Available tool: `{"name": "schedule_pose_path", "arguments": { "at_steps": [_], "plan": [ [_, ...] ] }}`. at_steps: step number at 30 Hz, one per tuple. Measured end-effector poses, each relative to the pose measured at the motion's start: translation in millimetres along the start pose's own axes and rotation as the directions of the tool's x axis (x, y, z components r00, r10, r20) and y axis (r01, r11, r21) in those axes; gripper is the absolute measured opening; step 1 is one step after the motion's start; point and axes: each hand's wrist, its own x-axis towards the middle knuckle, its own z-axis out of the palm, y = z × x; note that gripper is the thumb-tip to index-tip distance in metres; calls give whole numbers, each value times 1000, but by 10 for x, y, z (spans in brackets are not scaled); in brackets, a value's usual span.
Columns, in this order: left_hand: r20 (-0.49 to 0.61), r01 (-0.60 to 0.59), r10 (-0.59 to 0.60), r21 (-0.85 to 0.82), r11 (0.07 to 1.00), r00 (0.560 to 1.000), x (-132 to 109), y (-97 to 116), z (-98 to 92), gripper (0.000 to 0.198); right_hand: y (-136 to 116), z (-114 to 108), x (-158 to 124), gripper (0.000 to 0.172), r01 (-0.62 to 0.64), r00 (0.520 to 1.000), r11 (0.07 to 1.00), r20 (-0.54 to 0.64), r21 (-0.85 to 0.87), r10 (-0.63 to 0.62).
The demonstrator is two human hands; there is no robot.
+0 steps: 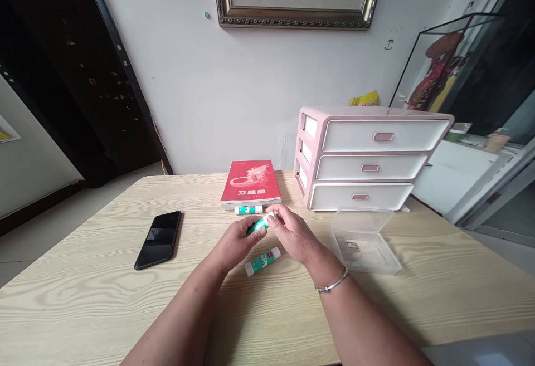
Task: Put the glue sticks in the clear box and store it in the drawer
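Observation:
Between my two hands is a green and white glue stick (258,225), held at a slant above the table. My left hand (237,242) is closed round its green body. The fingers of my right hand (292,231) pinch its white upper end. Just below them, a second glue stick (262,261) lies on the table. A third glue stick (248,210) rests behind my hands, along the front edge of a red book (251,182). To the right of my right hand stands a clear plastic box (368,252) with its lid raised.
A black phone (159,240) lies on the left of the wooden table (96,299). At the back right, a pink and white drawer unit (371,160) stands near the wall, with a yellow packet (365,99) behind its top. A framed picture (296,18) hangs above.

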Motion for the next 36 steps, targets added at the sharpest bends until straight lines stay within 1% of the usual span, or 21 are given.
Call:
{"name": "schedule_pose_path", "arguments": {
  "at_steps": [2,4,5,7,9,11,13,14,17,19,22,24,27,30,33,36],
  "plan": [
    [44,25,-22,-68,997,999,-6,5,-37,45,-24,-13,2,26,18,999,999,28,26,-19],
    [44,-20,24,-78,997,999,-4,-18,-40,42,-22,2,14,25,-18,999,998,30,62,17],
    [23,-54,55,-64,996,998,2,-38,-27,39,-14,19,23,25,-65,998,994,26,84,63],
    [-31,-100,99,-21,995,995,17,-88,18,34,9,64,41,27,-201,980,971,19,129,200],
    [-60,-96,98,36,995,993,29,-129,69,32,34,109,54,31,-321,946,932,11,167,324],
    [-59,-75,80,86,993,995,28,-135,105,31,57,137,59,34,-359,931,916,4,181,364],
    [-33,-45,48,84,995,998,15,-94,116,31,73,142,55,38,-323,943,930,-18,176,332],
    [-19,-22,23,52,998,1000,5,-59,112,30,76,137,49,40,-293,953,940,-32,178,303],
    [-15,69,-71,-116,991,997,-22,52,74,31,63,105,26,46,-202,970,951,-87,234,228],
    [-75,106,-123,-204,973,990,-30,91,41,36,52,87,16,46,-161,971,954,-135,252,199],
    [-208,138,-192,-250,958,959,-21,68,4,48,79,81,25,45,-143,962,968,-202,205,185],
    [-266,165,-237,-268,949,934,-6,20,-8,50,141,81,46,44,-148,953,977,-240,156,182],
    [-297,177,-275,-318,931,914,19,-55,-22,50,266,48,82,43,-167,940,983,-290,71,181],
    [-326,165,-291,-362,917,900,37,-110,-51,47,348,-43,110,41,-197,922,980,-339,8,188],
    [-368,165,-300,-356,920,880,45,-143,-84,43,333,-158,126,39,-253,903,965,-375,-72,209],
    [-387,171,-304,-341,924,871,48,-153,-86,41,241,-251,130,34,-340,901,916,-351,-214,253]
  ]
}}
